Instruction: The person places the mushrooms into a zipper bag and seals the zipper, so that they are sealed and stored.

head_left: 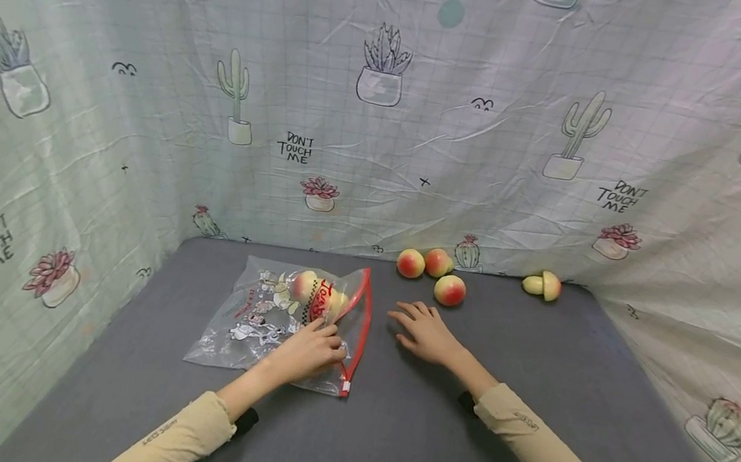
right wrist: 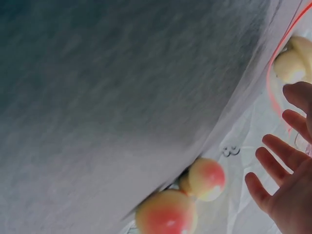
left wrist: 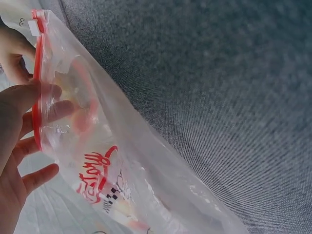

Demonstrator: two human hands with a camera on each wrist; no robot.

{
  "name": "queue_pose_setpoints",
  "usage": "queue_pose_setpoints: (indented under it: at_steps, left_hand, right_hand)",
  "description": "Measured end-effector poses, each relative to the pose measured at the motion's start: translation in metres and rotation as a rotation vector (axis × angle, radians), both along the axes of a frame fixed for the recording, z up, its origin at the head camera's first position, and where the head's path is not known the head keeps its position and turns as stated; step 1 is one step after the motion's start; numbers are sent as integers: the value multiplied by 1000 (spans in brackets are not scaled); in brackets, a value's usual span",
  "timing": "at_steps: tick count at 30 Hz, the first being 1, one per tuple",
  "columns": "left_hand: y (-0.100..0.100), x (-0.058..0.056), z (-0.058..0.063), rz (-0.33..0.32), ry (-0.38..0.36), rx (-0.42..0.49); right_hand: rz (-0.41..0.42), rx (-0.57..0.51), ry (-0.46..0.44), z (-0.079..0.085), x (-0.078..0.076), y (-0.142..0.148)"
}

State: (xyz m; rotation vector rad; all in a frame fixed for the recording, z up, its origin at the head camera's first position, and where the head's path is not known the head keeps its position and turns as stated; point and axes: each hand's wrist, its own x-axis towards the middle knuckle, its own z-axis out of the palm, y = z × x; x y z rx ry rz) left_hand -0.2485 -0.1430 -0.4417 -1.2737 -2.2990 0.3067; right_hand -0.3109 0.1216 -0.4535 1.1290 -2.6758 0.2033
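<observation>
A clear zip bag [head_left: 216, 343] with a red zip edge and printed cartoon figures lies at centre left. Red-and-yellow mushroom-shaped pieces [head_left: 305, 284] show through its plastic. My left hand [head_left: 310, 349] pinches the bag's open edge; in the left wrist view, some fingertips [left wrist: 61, 109] show through the film. To the right of the bag, my right hand [head_left: 427, 333] is held with fingers spread, holding nothing. Just beyond it sits a round red-and-yellow piece [head_left: 450, 290], with two similar pieces, left [head_left: 411, 263] and right [head_left: 438, 262], behind it.
A yellow-stemmed mushroom-shaped piece [head_left: 549, 286] lies at the back right of the grey table [head_left: 532, 368]. Cactus-printed cloth [head_left: 406, 152] hangs along the back and both sides. The white zip slider [head_left: 346, 386] sits at the bag's near corner.
</observation>
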Motion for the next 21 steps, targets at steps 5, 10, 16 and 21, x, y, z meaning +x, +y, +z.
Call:
queue_pose_setpoints:
  at_steps: [5,10,16,21]
  left_hand:
    - [2,1,1,10,-3,-11]
    - [4,2,2,13,23,-27]
    - [5,3,1,14,19,-16]
    - [5,2,-2,17,22,-7]
  right_hand:
    - [-9,-47,69,-1,-5,12]
    - [-37,-115,145,-2,-11,23]
    - [-89,-148,182,-2,-16,38]
    - [-104,-151,211,-1,-19,48]
